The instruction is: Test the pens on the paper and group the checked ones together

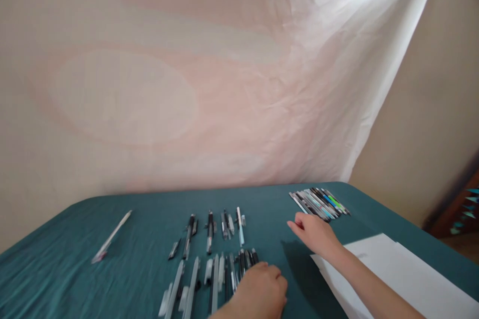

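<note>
My left hand point(262, 289) is low over the near row of pens, its fingers curled down at the right end beside several dark pens point(247, 258). Whatever those fingers hold, if anything, is hidden beneath the hand. Grey and clear pens point(191, 284) with separate caps lie to its left. Above the cloth, between the pens and the white paper, my right hand point(316, 233) is closed, fingers curled in and thumb pointing left, with nothing visible in it. Just beyond it lies a bundle of assorted pens point(318, 203), some blue and green.
White paper sheets point(396, 274) lie at the right under my right forearm. A farther row has dark pens point(209, 232) and a light-blue pen point(240, 227). One white pen point(114, 234) lies alone at the left on the green tablecloth point(149, 239). A pale hanging sheet point(224, 84) backs the table.
</note>
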